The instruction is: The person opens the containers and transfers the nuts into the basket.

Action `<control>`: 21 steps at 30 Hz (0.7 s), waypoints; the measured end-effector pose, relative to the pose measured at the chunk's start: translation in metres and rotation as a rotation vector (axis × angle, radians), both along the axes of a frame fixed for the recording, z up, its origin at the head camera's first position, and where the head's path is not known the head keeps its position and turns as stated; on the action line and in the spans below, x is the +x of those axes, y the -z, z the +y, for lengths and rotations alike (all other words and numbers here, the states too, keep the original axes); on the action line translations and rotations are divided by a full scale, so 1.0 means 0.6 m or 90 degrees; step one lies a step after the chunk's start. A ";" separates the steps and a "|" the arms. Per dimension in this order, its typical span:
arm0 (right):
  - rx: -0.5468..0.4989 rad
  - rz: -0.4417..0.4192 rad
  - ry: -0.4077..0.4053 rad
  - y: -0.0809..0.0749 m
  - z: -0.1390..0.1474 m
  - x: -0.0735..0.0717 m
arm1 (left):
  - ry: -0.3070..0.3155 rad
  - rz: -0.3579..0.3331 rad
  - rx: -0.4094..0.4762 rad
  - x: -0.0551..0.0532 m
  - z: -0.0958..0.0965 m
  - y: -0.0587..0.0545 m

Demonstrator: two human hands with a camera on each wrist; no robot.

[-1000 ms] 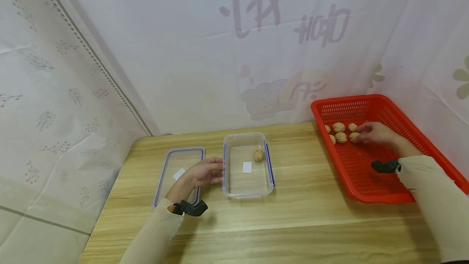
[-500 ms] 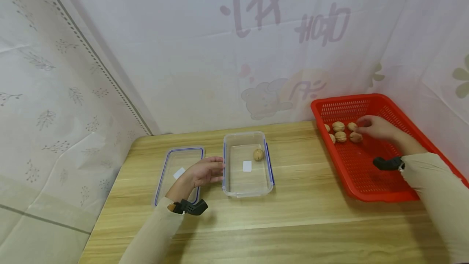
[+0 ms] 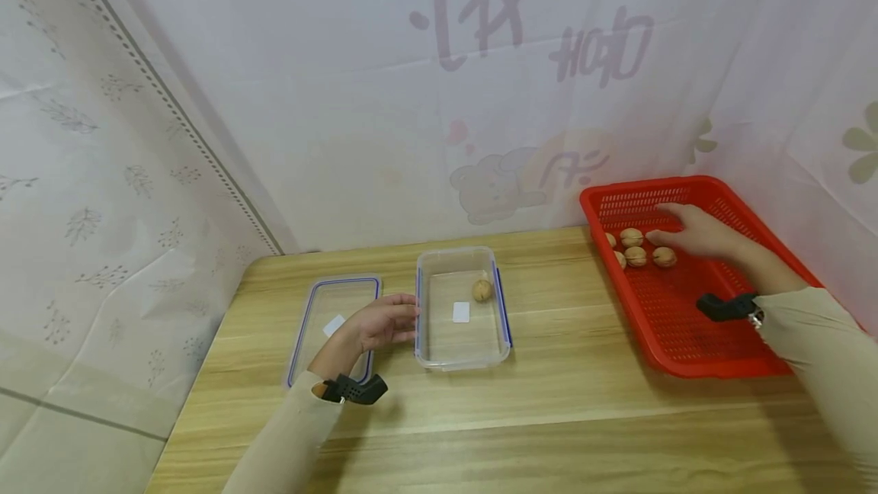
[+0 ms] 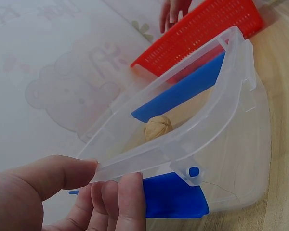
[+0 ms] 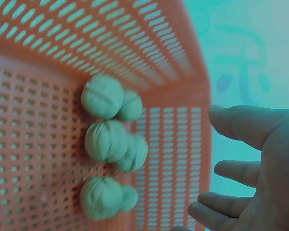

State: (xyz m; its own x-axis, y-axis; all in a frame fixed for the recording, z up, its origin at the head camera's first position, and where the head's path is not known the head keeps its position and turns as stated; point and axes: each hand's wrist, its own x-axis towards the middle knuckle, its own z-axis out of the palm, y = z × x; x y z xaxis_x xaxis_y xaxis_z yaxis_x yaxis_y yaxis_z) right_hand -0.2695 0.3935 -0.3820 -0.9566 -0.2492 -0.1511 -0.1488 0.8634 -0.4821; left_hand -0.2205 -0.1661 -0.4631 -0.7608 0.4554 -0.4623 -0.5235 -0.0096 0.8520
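Observation:
A clear plastic food container point(image 3: 463, 357) with blue side latches stands uncovered on the table. One walnut point(image 3: 482, 290) lies inside it, near the right wall. My left hand point(image 3: 386, 322) holds the container's left rim, and in the left wrist view the thumb is on the rim with fingers by the blue latch point(image 4: 176, 196). Over the red plastic basket point(image 3: 661, 345), my right hand point(image 3: 703, 233) is spread, with nothing in it. Several walnuts point(image 3: 664, 257) lie together at the basket's far left corner; the hand partly covers that group in the head view.
A clear lid point(image 3: 322, 303) with a blue seal lies left of the container, partly beneath the left forearm in view. Printed curtains point(image 3: 384, 136) hang behind and at both sides of the wooden table point(image 3: 562, 402).
My right hand draws up from the walnuts, first close over them with fingers bent, now with fingers spread toward the basket's far side. The left hand and container stay put.

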 end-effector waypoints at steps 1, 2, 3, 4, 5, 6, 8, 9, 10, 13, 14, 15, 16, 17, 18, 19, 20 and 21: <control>0.000 0.005 -0.004 -0.004 -0.005 0.001 | 0.000 0.000 0.000 0.000 0.000 0.000; 0.003 0.010 -0.008 -0.007 -0.011 0.003 | -0.001 -0.001 0.000 0.000 0.000 -0.001; 0.004 0.012 -0.010 -0.011 -0.017 0.005 | 0.000 -0.002 0.001 0.000 0.000 -0.001; 0.002 0.017 -0.016 -0.015 -0.023 0.006 | 0.000 -0.003 0.002 0.000 0.000 -0.001; -0.001 0.018 -0.019 -0.018 -0.030 0.008 | 0.000 -0.004 0.003 0.000 0.001 -0.001; 0.000 0.019 -0.023 -0.022 -0.036 0.010 | 0.000 -0.004 0.003 0.000 0.001 -0.002; -0.006 0.021 -0.032 -0.028 -0.049 0.013 | 0.002 -0.003 0.002 0.000 0.001 -0.002; -0.012 0.023 -0.037 -0.031 -0.056 0.014 | 0.003 -0.001 0.000 0.000 0.001 -0.002; -0.016 0.025 -0.043 -0.034 -0.061 0.015 | 0.002 0.000 -0.001 0.000 0.001 -0.002; -0.026 0.025 -0.050 -0.042 -0.077 0.017 | 0.002 0.003 -0.005 0.001 0.001 -0.002; -0.029 0.025 -0.053 -0.045 -0.081 0.018 | 0.002 0.003 -0.006 0.001 0.001 -0.003; -0.029 0.026 -0.055 -0.047 -0.085 0.019 | 0.001 0.003 -0.006 0.001 0.001 -0.002; -0.031 0.026 -0.057 -0.048 -0.090 0.020 | 0.001 0.002 -0.005 0.000 0.000 -0.002; -0.029 0.024 -0.059 -0.049 -0.094 0.021 | 0.001 0.003 -0.005 0.000 0.000 -0.002; -0.026 0.026 -0.064 -0.050 -0.099 0.022 | 0.001 0.003 -0.005 0.000 0.000 -0.002; -0.022 0.028 -0.069 -0.050 -0.103 0.024 | 0.002 0.002 -0.003 0.000 0.000 -0.002; -0.018 0.030 -0.076 -0.050 -0.108 0.025 | 0.003 0.002 -0.002 0.000 -0.001 -0.002; -0.012 0.030 -0.081 -0.050 -0.113 0.026 | 0.004 0.002 -0.001 0.000 -0.001 -0.002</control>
State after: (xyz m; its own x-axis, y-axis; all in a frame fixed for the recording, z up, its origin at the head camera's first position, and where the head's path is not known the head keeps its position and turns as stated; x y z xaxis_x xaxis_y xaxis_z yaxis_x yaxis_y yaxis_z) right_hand -0.2540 0.3259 -0.3519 -0.9230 -0.3716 -0.1002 -0.2799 0.8268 -0.4878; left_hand -0.2204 -0.1665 -0.4620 -0.7598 0.4588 -0.4607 -0.5206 -0.0048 0.8538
